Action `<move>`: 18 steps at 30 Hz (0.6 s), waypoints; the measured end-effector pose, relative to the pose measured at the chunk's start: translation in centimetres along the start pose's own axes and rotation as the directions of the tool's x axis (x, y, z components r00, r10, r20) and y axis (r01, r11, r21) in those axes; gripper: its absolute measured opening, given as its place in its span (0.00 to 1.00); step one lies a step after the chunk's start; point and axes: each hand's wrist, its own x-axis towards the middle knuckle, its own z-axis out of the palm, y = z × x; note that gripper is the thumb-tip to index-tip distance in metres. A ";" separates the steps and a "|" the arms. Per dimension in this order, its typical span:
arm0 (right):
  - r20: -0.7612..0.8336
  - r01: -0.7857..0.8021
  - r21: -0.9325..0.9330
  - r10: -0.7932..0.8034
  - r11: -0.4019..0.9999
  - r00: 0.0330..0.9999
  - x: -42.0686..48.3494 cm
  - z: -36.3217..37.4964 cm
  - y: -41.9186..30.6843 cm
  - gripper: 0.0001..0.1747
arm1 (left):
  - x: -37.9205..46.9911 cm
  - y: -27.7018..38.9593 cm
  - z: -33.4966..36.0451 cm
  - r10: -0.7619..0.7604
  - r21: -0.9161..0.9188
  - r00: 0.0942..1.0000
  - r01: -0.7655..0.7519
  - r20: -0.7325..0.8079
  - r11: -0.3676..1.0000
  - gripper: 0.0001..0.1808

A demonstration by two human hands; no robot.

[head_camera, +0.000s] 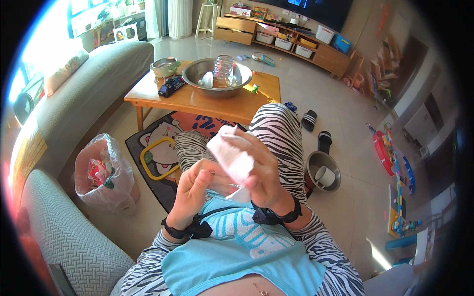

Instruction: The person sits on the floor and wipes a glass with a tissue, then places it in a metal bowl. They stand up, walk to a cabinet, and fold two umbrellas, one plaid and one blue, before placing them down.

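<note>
Above my lap, my left hand (195,187) grips a clear glass or plastic vessel (218,179), whose exact kind I cannot tell. My right hand (264,168) presses a white cloth or tissue (233,153) around the vessel's upper side and partly hides it. A blue towel-like cloth (237,251) lies over my front below both hands. Beyond my knees, a large steel basin (218,92) on the low wooden table (200,107) contains a ribbed clear container (223,70) and a small white item.
A lined pink trash bin (107,185) stands left, beside a sofa (66,218). On the floor at right are a steel bowl (314,159) with a white mug (325,175), black slippers (309,120) and toys. A yellow frame (143,162) lies on the patterned mat (163,196).
</note>
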 end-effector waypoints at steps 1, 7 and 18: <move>0.056 0.040 -0.096 -0.035 0.995 0.998 0.3 0.0 -0.5 0.39 | -0.1 -0.2 0.0 -0.009 -0.047 1.000 0.008 -0.015 0.999 0.23; 0.125 0.161 -0.352 -0.124 0.922 0.984 0.5 1.9 -1.7 0.30 | -0.4 -0.7 0.5 -0.074 -0.103 0.971 0.052 -0.229 0.993 0.36; 0.177 0.326 -0.445 -0.275 0.834 0.945 0.1 2.8 -2.0 0.17 | 0.5 0.3 0.3 -0.033 -0.552 0.975 -0.096 -0.219 0.828 0.46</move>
